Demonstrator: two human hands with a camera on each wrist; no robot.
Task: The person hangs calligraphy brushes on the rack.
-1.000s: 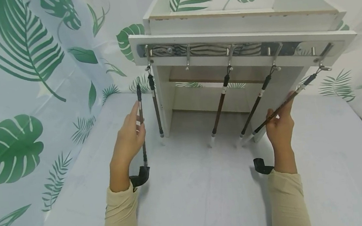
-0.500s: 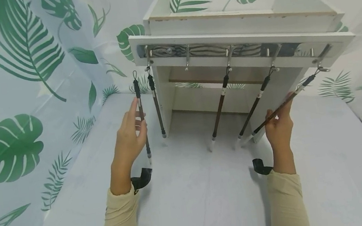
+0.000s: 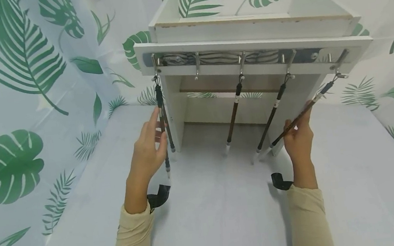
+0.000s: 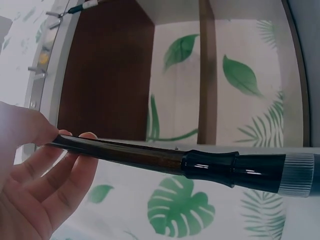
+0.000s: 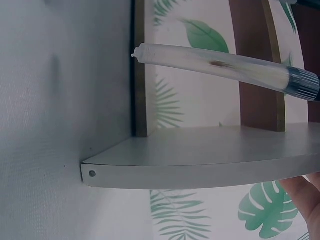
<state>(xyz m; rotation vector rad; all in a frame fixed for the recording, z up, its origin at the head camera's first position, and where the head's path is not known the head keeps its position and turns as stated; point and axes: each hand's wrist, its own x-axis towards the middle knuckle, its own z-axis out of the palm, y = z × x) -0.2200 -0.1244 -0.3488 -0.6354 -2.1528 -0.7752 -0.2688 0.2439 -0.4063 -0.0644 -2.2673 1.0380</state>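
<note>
In the head view my left hand (image 3: 147,151) pinches a dark-handled writing brush (image 3: 160,103), held upright with its tip down. Its top loop overlaps the leftmost hook (image 3: 155,65); whether it is on the hook I cannot tell. Just behind hangs another brush (image 3: 169,136), partly hidden. The left wrist view shows my thumb and fingertips on the brush handle (image 4: 135,154). My right hand (image 3: 300,139) holds the rightmost brush (image 3: 305,110) slantwise, its loop on the rightmost hook (image 3: 341,62). In the right wrist view, a clear cap (image 5: 210,62) covers a brush tip.
A white rack (image 3: 253,43) with a row of hooks spans the top of an open shelf unit. Two more brushes hang at a middle hook (image 3: 234,114) and a right-hand hook (image 3: 273,116). One hook (image 3: 197,66) bears no brush. White cloth (image 3: 224,201) lies below.
My left hand has moved right and carried its brush from beside the rack to the leftmost hook, in front of the hanging brush. My right hand keeps its hold; the view has shifted slightly.
</note>
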